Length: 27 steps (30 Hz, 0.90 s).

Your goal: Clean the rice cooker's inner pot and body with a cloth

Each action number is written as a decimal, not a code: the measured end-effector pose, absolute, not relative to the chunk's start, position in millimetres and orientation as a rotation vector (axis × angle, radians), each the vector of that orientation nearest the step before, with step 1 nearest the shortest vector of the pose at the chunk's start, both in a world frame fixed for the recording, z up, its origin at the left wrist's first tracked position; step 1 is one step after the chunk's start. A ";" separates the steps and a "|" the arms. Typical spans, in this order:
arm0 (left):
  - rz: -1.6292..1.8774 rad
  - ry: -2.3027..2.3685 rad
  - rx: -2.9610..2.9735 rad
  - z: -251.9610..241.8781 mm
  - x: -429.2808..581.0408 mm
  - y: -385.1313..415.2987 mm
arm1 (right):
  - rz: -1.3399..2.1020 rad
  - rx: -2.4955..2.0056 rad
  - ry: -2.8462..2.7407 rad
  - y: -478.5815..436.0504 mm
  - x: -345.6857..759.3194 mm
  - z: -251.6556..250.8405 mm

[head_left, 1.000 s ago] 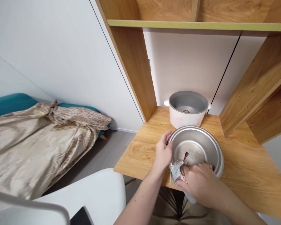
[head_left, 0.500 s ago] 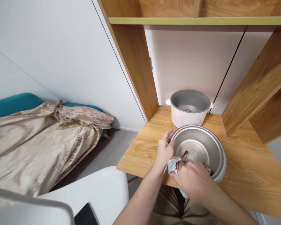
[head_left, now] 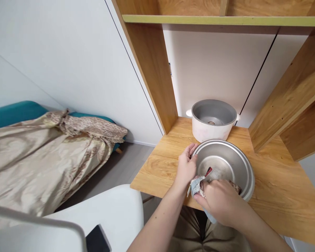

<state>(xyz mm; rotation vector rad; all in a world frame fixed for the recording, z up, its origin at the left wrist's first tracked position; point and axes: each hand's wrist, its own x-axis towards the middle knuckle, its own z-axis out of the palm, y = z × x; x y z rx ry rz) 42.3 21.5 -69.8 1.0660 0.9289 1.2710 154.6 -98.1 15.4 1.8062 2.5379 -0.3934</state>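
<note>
A round metal inner pot (head_left: 243, 164) sits near the front of the wooden tabletop. My left hand (head_left: 187, 164) grips its left rim, thumb on the inner side and fingers around the outside. Inside the near part of the pot, my right hand (head_left: 220, 199) is closed on a bunched cloth (head_left: 196, 186), patterned brown and white with a pale blue side. A small red tag (head_left: 208, 171) sticks up from the cloth. The fingertips of my right hand are hidden behind its back. Part of the cloth hangs over the near rim.
Right behind the pot stands a white rice cooker body (head_left: 212, 131) with its grey inside showing. Wooden uprights and a shelf (head_left: 220, 20) frame the tabletop (head_left: 154, 169). At lower left are a white chair (head_left: 120, 206) with a dark object (head_left: 98, 239) and a covered sofa (head_left: 42, 150).
The view has shifted slightly. My left hand still grips the pot's rim, and my right hand stays on the cloth in nearly the same place.
</note>
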 end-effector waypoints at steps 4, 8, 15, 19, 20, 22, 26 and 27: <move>1.261 0.928 1.086 -70.9 41.4 24.6 | -0.459 1.825 2.515 -91.9 147.3 14.6; 1.235 0.900 1.134 -71.2 38.4 27.1 | -0.467 1.845 2.470 -96.4 149.3 15.2; 1.208 0.877 1.164 -70.5 36.4 28.2 | -0.277 1.781 2.494 -112.1 162.8 21.6; 1.227 0.904 1.153 -70.1 39.2 27.1 | -0.251 1.826 2.528 -110.3 161.8 18.2; 1.230 0.914 1.142 -70.0 40.0 26.7 | -0.250 1.844 2.537 -108.6 159.9 16.4; 1.230 0.924 1.114 -70.0 41.3 26.1 | -0.266 1.864 2.548 -104.4 154.5 13.0; 1.237 0.925 1.110 -70.2 41.0 26.4 | -0.377 1.870 2.542 -96.0 143.3 10.2; 1.237 0.924 1.122 -70.2 40.4 27.0 | -0.394 1.875 2.534 -94.8 142.2 10.1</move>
